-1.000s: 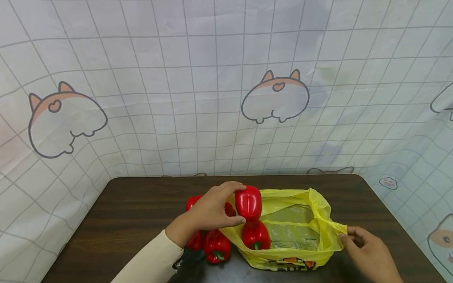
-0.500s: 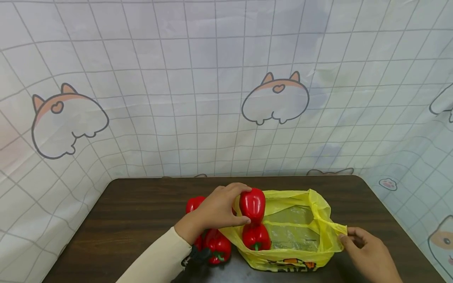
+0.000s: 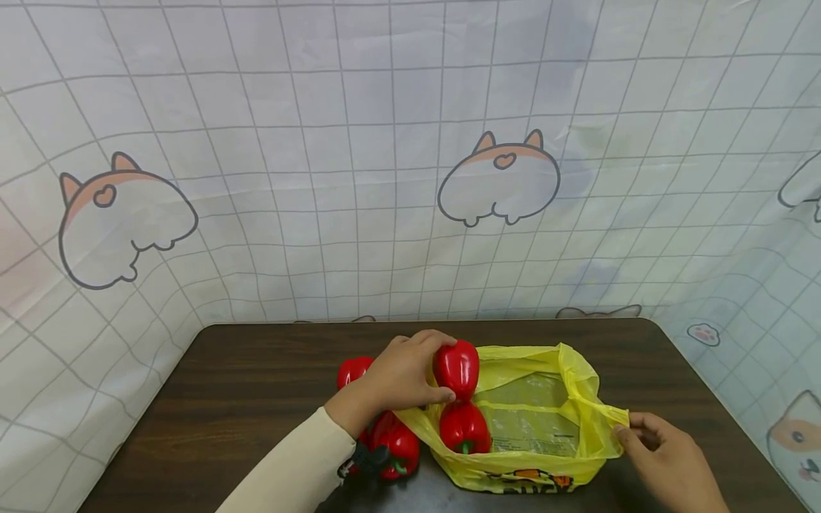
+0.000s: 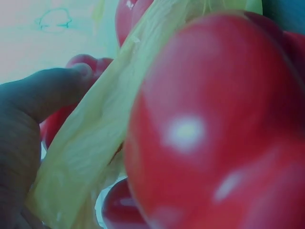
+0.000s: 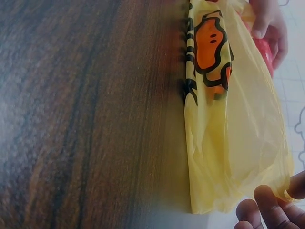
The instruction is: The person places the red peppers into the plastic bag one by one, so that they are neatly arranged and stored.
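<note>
Dark table (image 3: 212, 413), crosswise yellow bag (image 3: 468, 467) (mouth up), held pepper (image 3: 460, 368)

No text legible for certain. Bag (image 3: 465, 470): bold black lettering (image 3: 537, 489) along bottom of front wall, lower part cut off, word not safe to read; right wrist view shows it edge-on, beside orange drawing (image 5: 209, 45). Fine print (image 3: 522, 443) on film inside bag: too small to read.
</note>
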`<control>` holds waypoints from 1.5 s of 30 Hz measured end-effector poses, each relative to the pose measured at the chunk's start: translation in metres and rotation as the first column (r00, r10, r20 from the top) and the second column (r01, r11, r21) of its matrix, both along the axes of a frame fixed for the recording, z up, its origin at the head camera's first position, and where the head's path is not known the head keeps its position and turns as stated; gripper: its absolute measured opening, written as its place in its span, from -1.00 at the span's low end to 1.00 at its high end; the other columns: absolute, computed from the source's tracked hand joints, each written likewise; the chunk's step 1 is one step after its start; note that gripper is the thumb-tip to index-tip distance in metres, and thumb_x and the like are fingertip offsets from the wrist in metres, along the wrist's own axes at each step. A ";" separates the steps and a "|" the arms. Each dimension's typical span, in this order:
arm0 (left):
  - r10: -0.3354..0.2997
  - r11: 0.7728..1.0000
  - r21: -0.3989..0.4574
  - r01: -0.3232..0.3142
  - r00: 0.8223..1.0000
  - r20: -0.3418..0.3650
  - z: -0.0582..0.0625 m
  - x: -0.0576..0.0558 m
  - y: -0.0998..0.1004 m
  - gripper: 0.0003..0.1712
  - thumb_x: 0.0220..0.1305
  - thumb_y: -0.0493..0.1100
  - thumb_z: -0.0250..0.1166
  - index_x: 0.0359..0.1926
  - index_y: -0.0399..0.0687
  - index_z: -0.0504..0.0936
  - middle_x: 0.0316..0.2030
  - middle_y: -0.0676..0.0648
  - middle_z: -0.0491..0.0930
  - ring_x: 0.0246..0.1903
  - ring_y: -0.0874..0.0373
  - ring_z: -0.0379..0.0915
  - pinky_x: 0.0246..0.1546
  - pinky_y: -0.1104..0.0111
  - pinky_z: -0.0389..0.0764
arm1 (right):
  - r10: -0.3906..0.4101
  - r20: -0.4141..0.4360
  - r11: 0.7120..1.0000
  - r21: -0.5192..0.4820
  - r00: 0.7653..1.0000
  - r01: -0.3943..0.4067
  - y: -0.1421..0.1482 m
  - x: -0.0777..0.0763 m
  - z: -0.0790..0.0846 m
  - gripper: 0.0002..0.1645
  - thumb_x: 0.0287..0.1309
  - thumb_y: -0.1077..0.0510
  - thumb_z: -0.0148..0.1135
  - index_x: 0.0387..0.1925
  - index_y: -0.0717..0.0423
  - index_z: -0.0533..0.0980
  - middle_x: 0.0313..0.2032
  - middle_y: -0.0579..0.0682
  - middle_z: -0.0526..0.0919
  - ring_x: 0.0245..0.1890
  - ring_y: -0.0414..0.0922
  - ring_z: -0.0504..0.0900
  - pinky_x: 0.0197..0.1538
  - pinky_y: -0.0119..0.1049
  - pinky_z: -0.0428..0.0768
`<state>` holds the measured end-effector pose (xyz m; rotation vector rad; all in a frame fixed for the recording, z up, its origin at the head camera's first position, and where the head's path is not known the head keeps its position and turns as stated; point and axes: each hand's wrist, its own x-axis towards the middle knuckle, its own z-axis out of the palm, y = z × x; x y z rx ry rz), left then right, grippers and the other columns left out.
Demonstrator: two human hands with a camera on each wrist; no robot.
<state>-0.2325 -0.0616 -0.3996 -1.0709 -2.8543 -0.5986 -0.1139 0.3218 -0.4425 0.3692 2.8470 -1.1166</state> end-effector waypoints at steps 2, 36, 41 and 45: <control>0.007 1.000 -0.004 -0.007 1.000 -0.006 -0.001 -0.001 0.000 -0.11 0.12 0.18 0.52 0.41 0.07 0.40 0.33 0.02 0.45 0.19 0.13 0.47 0.33 0.06 0.35 | 0.002 0.003 1.000 0.000 1.000 -0.002 0.000 0.000 0.000 -0.18 0.47 -0.29 0.05 0.22 0.42 0.45 -0.09 0.13 0.73 -0.16 0.03 0.69 -0.22 -0.01 0.67; 0.047 0.995 -0.090 -0.043 0.998 0.034 -0.006 -0.002 0.004 -0.26 0.16 0.12 0.53 0.32 0.03 0.53 0.39 -0.08 0.40 0.29 -0.01 0.42 0.38 -0.01 0.31 | 0.014 0.003 1.000 0.021 1.000 -0.014 0.000 -0.002 0.000 -0.15 0.45 -0.34 0.04 0.21 0.40 0.48 0.00 0.29 0.69 -0.06 0.22 0.67 -0.18 0.05 0.68; 0.035 0.998 -0.048 -0.032 0.997 0.066 -0.002 0.002 -0.001 -0.25 0.20 0.12 0.50 0.35 0.03 0.50 0.42 -0.08 0.35 0.32 -0.05 0.38 0.37 -0.04 0.32 | 0.013 0.006 1.000 0.025 1.000 -0.013 0.000 -0.002 0.000 -0.13 0.44 -0.36 0.04 0.22 0.40 0.47 0.01 0.31 0.68 -0.04 0.25 0.66 -0.17 0.07 0.68; 0.043 0.999 0.002 -0.043 0.994 0.100 0.003 0.005 -0.007 -0.19 0.21 0.16 0.48 0.42 0.06 0.43 0.47 -0.06 0.29 0.37 -0.07 0.31 0.36 -0.06 0.33 | 0.014 0.006 1.000 0.022 1.000 -0.014 0.000 -0.003 0.000 -0.12 0.44 -0.36 0.04 0.23 0.41 0.46 0.02 0.32 0.67 -0.04 0.24 0.67 -0.16 0.07 0.68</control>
